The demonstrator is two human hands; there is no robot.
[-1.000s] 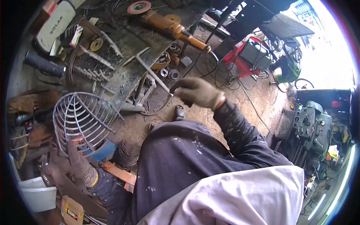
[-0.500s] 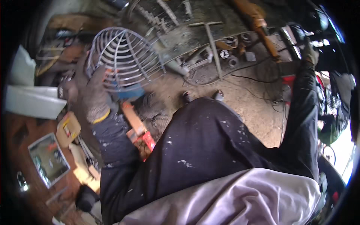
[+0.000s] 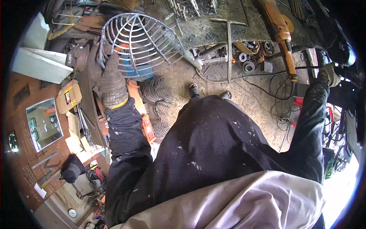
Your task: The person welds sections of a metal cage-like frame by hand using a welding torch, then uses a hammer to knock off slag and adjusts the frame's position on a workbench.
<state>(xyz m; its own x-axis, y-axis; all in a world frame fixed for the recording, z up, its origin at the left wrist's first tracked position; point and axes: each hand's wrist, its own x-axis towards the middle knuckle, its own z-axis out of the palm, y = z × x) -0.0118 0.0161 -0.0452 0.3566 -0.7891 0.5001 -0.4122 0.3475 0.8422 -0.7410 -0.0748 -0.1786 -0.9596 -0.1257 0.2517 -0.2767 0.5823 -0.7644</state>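
Observation:
My left hand point(image 3: 111, 82), in a knitted grey-brown glove with a yellow cuff, grips the near left rim of a domed wire basket point(image 3: 131, 42). The basket is built from bare metal rings and ribs and hangs tilted in front of the bench edge. Far to the right, my right hand point(image 3: 331, 75) wears a paler glove. Its fingers curl at a dark object beside the black gear there; what they hold is hidden.
An orange angle grinder point(image 3: 284, 38) lies across the dark workbench point(image 3: 202, 32), near a T-shaped metal bar point(image 3: 229, 49). Stacked wire rings point(image 3: 154, 89) stand on the floor point(image 3: 183, 97). A black cable point(image 3: 267, 86) loops at right. A framed mirror point(image 3: 44, 124) is at left.
The view has shifted, so the bench and grinder show differently. My left hand keeps its hold on the wire basket, which sits slightly higher and further right in view. My right hand has lowered slightly.

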